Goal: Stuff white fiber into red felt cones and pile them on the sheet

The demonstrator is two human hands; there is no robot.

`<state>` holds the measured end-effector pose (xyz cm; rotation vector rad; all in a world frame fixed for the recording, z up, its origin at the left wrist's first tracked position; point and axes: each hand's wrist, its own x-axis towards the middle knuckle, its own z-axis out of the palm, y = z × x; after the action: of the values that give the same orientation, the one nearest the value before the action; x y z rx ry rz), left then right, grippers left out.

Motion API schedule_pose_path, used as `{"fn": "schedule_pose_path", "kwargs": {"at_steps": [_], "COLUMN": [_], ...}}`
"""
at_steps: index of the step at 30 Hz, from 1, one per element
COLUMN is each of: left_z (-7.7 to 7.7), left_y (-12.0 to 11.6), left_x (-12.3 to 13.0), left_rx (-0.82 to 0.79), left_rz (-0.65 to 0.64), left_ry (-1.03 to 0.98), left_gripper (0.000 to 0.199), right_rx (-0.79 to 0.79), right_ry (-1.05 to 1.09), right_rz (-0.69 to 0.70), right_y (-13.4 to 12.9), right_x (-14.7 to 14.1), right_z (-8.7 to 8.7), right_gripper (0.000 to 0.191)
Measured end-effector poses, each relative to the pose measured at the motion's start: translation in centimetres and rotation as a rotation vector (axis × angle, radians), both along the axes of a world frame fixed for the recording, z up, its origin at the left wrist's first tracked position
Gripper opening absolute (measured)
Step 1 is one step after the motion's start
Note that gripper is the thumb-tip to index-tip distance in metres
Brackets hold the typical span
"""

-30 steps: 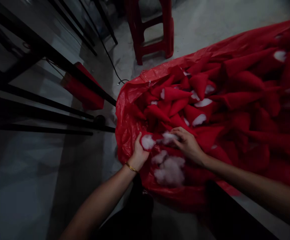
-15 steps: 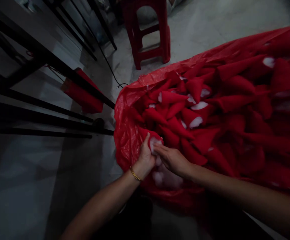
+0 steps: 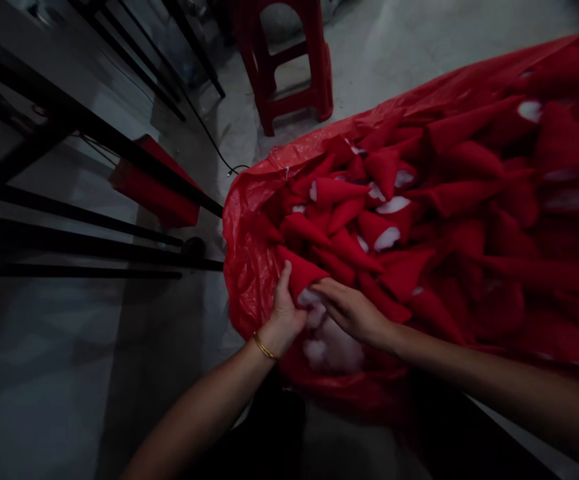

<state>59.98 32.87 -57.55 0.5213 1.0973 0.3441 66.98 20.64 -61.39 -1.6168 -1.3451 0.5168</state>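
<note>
My left hand (image 3: 288,311), with gold bangles at the wrist, is wrapped round a red cloth cone (image 3: 302,272), thumb up along its near side. White fluffy stuffing shows at the cone's open end, which faces toward me. My right hand (image 3: 352,312) is at that opening; its straight fingers lie against the rim, and their tips are partly hidden. Just below both hands, a heap of loose white stuffing (image 3: 338,348) rests in the large red plastic bag (image 3: 249,267). Beside the hands lie many similar red cones (image 3: 344,191), several with white stuffing at their ends.
A red plastic stool (image 3: 296,100) stands on the floor beyond the bag. At the left are black metal frame bars (image 3: 144,167), with a red box-like object (image 3: 162,183) among them. A thin black cable (image 3: 214,143) runs down to the bag's edge.
My right hand's fingers have moved from the stuffing in the cone's mouth to its rim. More of the cone's red side shows, and the view has shifted slightly.
</note>
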Motion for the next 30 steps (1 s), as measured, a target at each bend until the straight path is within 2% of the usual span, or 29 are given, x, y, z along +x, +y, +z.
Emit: {"fn": "schedule_pose_path", "kwargs": {"at_steps": [2, 4, 7, 10, 12, 14, 16, 19, 22, 25, 28, 30], "left_z": [0.7, 1.2, 1.3, 1.0, 0.9, 0.9, 1.0, 1.1, 0.9, 0.5, 0.3, 0.4], "left_y": [0.6, 0.9, 0.9, 0.5, 0.1, -0.2, -0.6, -1.3, -1.9, -2.3, -2.7, -3.0], "left_x": [0.3, 0.7, 1.1, 1.1, 0.8, 0.5, 0.1, -0.3, -0.4, -0.2, 0.1, 0.2], "left_rx": [-0.006, -0.035, -0.069, -0.108, -0.088, -0.006, 0.095, 0.181, 0.224, 0.285, 0.322, 0.308], "left_rz": [0.026, 0.018, 0.009, -0.031, -0.071, -0.086, -0.083, -0.087, -0.09, -0.086, -0.068, -0.063], "left_ry": [-0.042, -0.061, -0.036, 0.065, 0.107, 0.1, 0.087, 0.118, 0.118, 0.082, 0.073, 0.09], "left_gripper": [0.032, 0.027, 0.023, 0.027, 0.033, 0.036, 0.038, 0.042, 0.046, 0.047, 0.043, 0.038], "right_rx": [0.053, 0.034, 0.018, 0.021, -0.055, -0.183, -0.309, -0.44, -0.447, -0.437, -0.505, -0.5], "right_ry": [-0.053, -0.147, -0.173, 0.039, 0.23, 0.326, 0.251, -0.055, -0.311, -0.465, -0.458, -0.296], "right_rz": [-0.079, -0.117, -0.108, -0.099, -0.088, -0.042, 0.03, 0.156, 0.226, 0.189, 0.168, 0.194], "right_y": [-1.2, -1.8, -1.5, -0.5, 0.1, 0.2, 0.0, -0.7, -1.1, -0.8, -0.1, 0.4], "right_x": [0.4, 0.8, 1.3, 1.1, 0.4, -0.5, -1.3, -2.1, -2.5, -2.9, -3.0, -2.8], "right_z": [0.5, 1.1, 1.7, 1.9, 2.1, 2.3, 2.2, 1.3, -0.2, -0.9, -0.3, 0.4], "right_gripper": [0.037, 0.033, 0.025, 0.019, 0.02, 0.022, 0.018, 0.02, 0.03, 0.044, 0.046, 0.035]}}
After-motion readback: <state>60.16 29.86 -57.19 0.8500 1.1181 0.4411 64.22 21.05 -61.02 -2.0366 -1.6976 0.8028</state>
